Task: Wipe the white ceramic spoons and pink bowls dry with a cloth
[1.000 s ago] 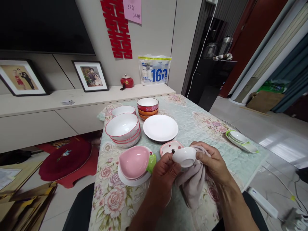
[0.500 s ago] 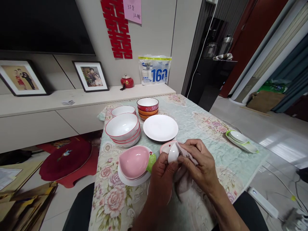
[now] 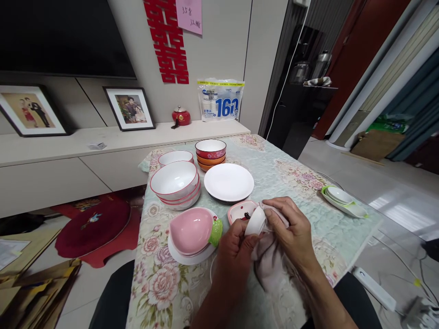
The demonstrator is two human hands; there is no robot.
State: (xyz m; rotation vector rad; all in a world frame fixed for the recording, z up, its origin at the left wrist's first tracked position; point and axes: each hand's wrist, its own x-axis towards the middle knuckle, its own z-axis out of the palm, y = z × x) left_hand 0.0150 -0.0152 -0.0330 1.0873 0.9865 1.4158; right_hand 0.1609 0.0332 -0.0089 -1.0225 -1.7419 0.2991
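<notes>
My left hand grips a small white dish by its edge, tilted up above the table. A greyish-pink cloth is bunched in my right hand, pressed to the dish's far side and hanging down below. Just behind the hands lies a pink-rimmed dish with red dots, partly hidden by my left hand. To the left, a pink strawberry-shaped bowl with a green leaf end rests on a white plate.
White bowls with red rims are stacked at the left, red and orange bowls behind. White plates stand mid-table. Small green-edged dishes sit near the right edge. A flowered cloth covers the table.
The small dish has turned in my left hand and shifted slightly right, showing its side. My right hand has moved a little right, and more of the cloth hangs in view.
</notes>
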